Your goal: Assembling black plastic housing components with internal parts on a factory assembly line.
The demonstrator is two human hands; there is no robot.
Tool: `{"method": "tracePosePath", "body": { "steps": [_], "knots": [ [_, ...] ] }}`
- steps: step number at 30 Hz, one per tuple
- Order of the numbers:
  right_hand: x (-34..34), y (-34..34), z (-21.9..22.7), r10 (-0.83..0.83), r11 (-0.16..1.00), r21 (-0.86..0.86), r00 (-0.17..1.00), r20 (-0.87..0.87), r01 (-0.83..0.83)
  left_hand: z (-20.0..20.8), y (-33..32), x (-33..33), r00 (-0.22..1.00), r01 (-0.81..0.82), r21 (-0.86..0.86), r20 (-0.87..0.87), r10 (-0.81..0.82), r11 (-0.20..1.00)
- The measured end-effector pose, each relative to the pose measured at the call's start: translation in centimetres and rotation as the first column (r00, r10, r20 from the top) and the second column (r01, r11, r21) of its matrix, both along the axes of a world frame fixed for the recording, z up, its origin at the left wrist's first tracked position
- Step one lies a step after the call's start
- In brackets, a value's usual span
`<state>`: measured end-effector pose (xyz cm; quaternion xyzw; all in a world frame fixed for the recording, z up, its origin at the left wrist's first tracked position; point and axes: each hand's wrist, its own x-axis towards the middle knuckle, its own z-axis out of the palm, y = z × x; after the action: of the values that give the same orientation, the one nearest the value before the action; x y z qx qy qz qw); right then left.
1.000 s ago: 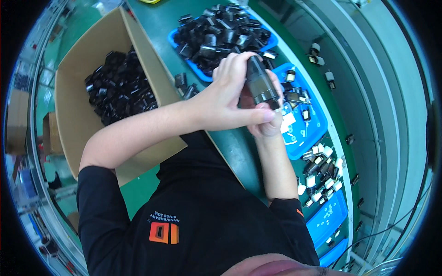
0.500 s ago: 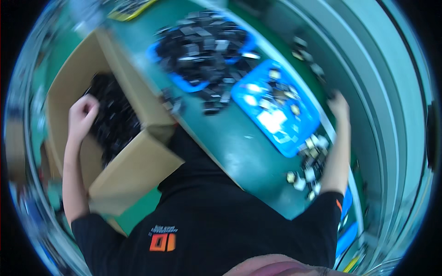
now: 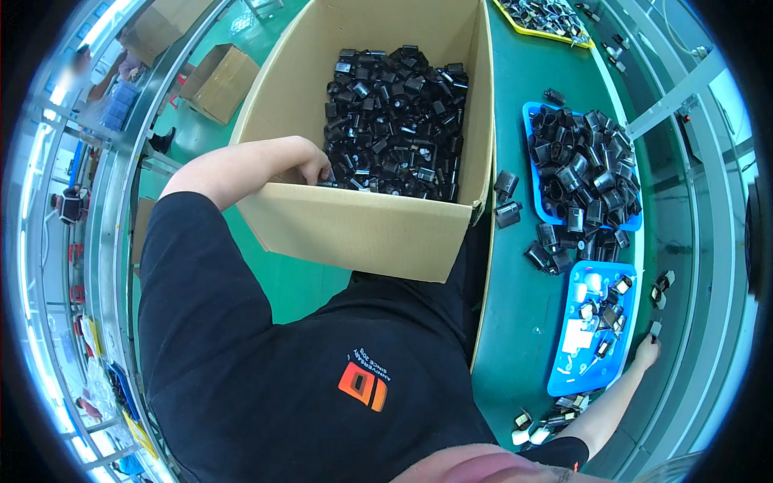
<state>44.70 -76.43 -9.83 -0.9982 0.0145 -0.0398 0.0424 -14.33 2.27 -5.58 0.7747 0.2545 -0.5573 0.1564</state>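
Note:
My left hand (image 3: 312, 167) is inside a large open cardboard box (image 3: 362, 229), at its near left corner. Its fingers curl down at the edge of a heap of small black plastic housings (image 3: 394, 121), and what they hold is hidden. Far to the right, my right hand (image 3: 646, 352) is stretched out past a blue tray (image 3: 561, 378). Its fingers are closed on a small flat grey-white piece (image 3: 655, 328). In that tray lie white blocks and small black-and-metal parts (image 3: 609, 314).
A second blue tray (image 3: 535, 189) is heaped with black housings, some spilled onto the green bench (image 3: 511, 306). More small parts (image 3: 555, 419) lie near my right forearm. A yellow tray (image 3: 555, 36) stands at the far end. Another cardboard box (image 3: 221, 84) is on the floor.
My view has turned left, so box and trays appear farther right and upright. My left hand has lowered to the heap. The right hand, blurred before, now shows a small piece.

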Motion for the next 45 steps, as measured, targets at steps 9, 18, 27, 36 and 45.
{"method": "tracePosePath", "body": {
  "steps": [9, 18, 27, 36, 45],
  "knots": [
    [1.0, -2.6, 0.4, 0.058, 0.986, 0.155, 0.998, 0.038, -0.063, -6.1, 0.5, 2.1, 0.900, 0.431, -0.056, 0.097, -0.424, 0.901],
    [2.1, -6.2, 0.9, -0.004, 0.714, 0.686, 0.979, 0.204, -0.140, -3.4, -0.5, 3.8, 0.991, 0.119, -0.053, 0.068, -0.115, 0.992],
    [-21.5, 11.0, 17.7, -0.230, 0.437, 0.853, 0.881, 0.413, -0.286, 3.4, -0.1, 7.7, 0.467, -0.388, -0.405, 0.688, 0.556, 0.828],
    [-26.2, 9.2, 15.6, -0.158, 0.247, 0.829, 0.823, 0.546, -0.502, 9.1, -3.7, 13.3, -0.376, -0.023, -0.779, 0.588, 0.716, 0.627],
    [-29.3, 19.5, 17.1, 0.048, -0.111, 0.850, 0.851, 0.523, -0.516, 16.2, -11.3, 17.3, -0.347, 0.071, -0.311, 0.883, 0.316, 0.948]
  ]
}}
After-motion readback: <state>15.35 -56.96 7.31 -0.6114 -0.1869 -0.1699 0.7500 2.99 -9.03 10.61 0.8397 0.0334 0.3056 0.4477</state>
